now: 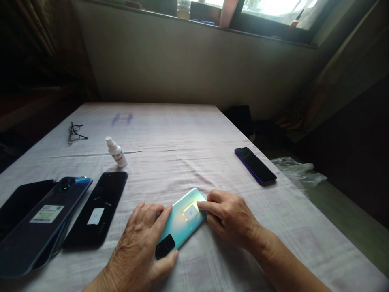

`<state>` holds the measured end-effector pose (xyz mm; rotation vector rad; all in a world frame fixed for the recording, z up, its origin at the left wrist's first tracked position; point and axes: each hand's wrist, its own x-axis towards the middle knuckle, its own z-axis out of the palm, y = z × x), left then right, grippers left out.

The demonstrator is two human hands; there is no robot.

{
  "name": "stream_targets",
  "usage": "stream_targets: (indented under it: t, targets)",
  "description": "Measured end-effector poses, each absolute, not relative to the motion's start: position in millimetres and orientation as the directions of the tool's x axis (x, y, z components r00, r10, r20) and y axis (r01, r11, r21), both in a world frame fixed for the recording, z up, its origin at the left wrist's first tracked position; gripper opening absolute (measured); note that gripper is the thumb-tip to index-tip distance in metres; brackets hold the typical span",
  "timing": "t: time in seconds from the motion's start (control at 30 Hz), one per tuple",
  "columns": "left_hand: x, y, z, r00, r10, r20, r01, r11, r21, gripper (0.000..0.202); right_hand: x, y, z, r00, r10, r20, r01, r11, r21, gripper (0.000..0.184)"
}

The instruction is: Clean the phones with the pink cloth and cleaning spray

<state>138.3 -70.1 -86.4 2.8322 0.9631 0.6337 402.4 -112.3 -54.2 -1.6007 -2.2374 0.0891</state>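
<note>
A turquoise smartphone (178, 231) lies tilted on the cloth, its back and dark camera block facing up. A small pale label (191, 212) with writing is on its back. My left hand (144, 239) grips the phone around its camera end, thumb on the near edge and fingers along the far edge. At the other end is my right hand (229, 215), closed against the phone's right edge. Its index fingertip touches the back just beside the label, and the other fingers are curled and partly hidden.
Left of my hands are a black phone (101, 194) with a white label and a stack of dark phones or back panels (45, 233). A white spray bottle (117, 153), glasses (74, 133) and, at right, a purple-edged phone (255, 165) lie on the tablecloth (170, 134).
</note>
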Motion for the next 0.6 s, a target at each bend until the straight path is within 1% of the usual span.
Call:
stream_targets:
  t: [0.07, 0.13, 0.3, 0.6]
  targets:
    - [137, -67, -86, 0.706, 0.608, 0.362, 0.575, -0.792, 0.208, 0.072, 403, -112, -56, -0.276, 0.919, 0.282, 0.894, 0.353, -0.276, 0.028]
    - [137, -64, -85, 0.706, 0.607, 0.364, 0.574, -0.792, 0.207, 0.070, 406, -110, -58, -0.240, 0.924, 0.296, 0.908, 0.321, -0.268, 0.027]
    - [137, -62, -84, 0.719, 0.588, 0.369, 0.563, -0.805, 0.187, 0.072, 411, -107, -62, -0.180, 0.931, 0.317, 0.933, 0.264, -0.246, 0.027]
    - [137, -63, -87, 0.713, 0.586, 0.385, 0.559, -0.806, 0.191, 0.070, 394, -103, -62, -0.260, 0.902, 0.344, 0.904, 0.352, -0.241, 0.028]
